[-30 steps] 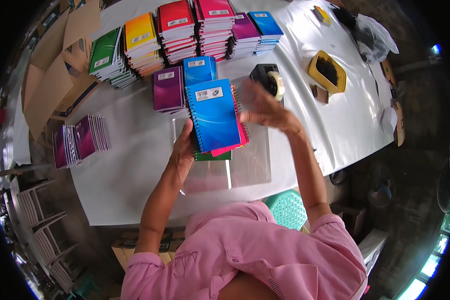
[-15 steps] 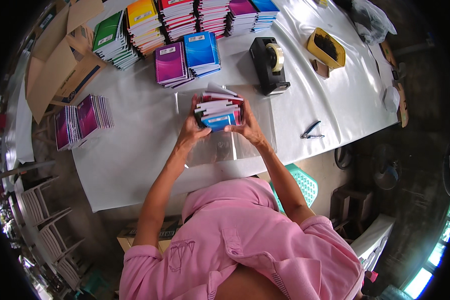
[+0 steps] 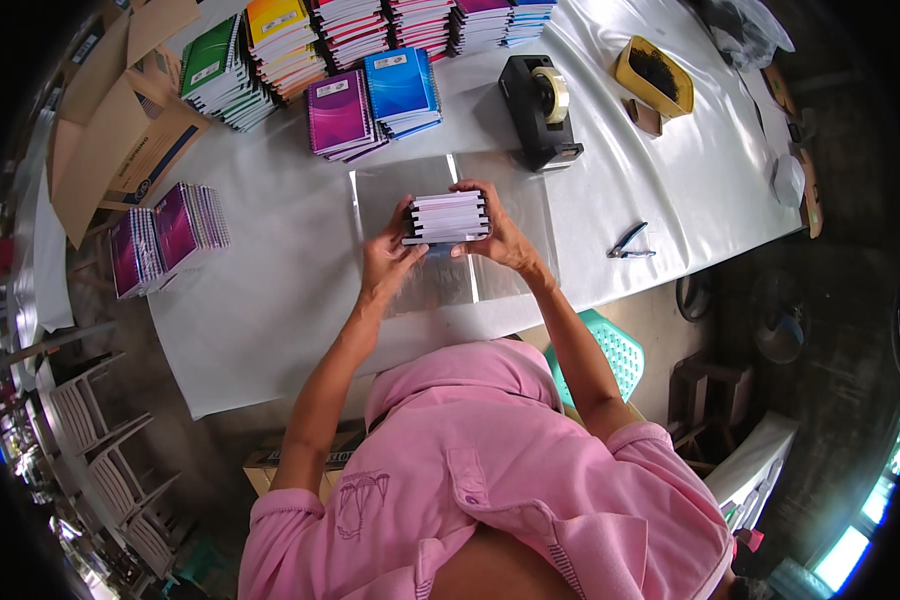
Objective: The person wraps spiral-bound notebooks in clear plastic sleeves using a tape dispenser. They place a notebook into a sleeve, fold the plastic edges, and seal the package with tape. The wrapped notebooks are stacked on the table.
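Between my two hands is a small stack of spiral notebooks (image 3: 448,216), its white page edges turned up toward me. My left hand (image 3: 391,252) grips the stack's left end, thumb along the near edge. At the right end my right hand (image 3: 498,232) is closed round it, with fingers over the far side and thumb at the near side. A sliver of blue cover shows low between the thumbs. Beneath the hands, clear plastic sheets or bags (image 3: 515,270) lie flat on the white-covered table (image 3: 270,330).
Ahead stand a purple notebook stack (image 3: 338,112), a blue one (image 3: 400,85) and taller stacks behind. Wrapped purple notebooks (image 3: 175,230) and an open carton (image 3: 135,140) are at left. Rightward are a black tape dispenser (image 3: 540,120), a yellow tub (image 3: 660,80) and blue-handled nippers (image 3: 630,243).
The loosely fanned notebooks in my hands are now squared into an even stack. It has tipped so the page edges show instead of the blue front cover.
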A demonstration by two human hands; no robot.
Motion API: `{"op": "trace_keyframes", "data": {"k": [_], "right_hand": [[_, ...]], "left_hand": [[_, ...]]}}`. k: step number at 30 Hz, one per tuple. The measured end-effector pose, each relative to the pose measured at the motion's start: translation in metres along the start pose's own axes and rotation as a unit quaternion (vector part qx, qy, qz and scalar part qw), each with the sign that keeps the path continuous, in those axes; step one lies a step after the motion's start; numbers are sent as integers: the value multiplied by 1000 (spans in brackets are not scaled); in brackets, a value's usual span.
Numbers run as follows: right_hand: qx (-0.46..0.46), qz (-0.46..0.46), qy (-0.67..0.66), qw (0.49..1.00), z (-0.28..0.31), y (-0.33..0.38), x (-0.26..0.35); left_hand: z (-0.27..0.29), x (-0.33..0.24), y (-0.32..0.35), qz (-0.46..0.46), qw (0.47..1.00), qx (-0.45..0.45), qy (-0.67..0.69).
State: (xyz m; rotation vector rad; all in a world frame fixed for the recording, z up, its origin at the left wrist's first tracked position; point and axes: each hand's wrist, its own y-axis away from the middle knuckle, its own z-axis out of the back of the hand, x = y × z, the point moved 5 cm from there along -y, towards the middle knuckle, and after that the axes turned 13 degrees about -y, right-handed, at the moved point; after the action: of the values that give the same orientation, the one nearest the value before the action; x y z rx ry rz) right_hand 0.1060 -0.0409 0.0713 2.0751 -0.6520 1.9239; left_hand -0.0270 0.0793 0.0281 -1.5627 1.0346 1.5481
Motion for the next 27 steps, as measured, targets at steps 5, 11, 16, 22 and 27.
{"op": "trace_keyframes", "data": {"k": [5,11,16,22,27], "right_hand": [[24,24,66,997,5,3,-22],[-26,12,40,999,6,3,-24],[-70,-4,-29,997,0,3,-30],[-37,0,50,998,12,4,-36],[-27,-7,88,996,16,3,-32]], "left_hand": [[-20,30,-1,19,995,6,-94],[-14,-8,-12,-57,983,7,-175],[-11,1,-13,11,999,-18,-40],[-7,-7,-1,48,999,-17,-10],[-2,-2,-4,83,996,-5,-35]]}}
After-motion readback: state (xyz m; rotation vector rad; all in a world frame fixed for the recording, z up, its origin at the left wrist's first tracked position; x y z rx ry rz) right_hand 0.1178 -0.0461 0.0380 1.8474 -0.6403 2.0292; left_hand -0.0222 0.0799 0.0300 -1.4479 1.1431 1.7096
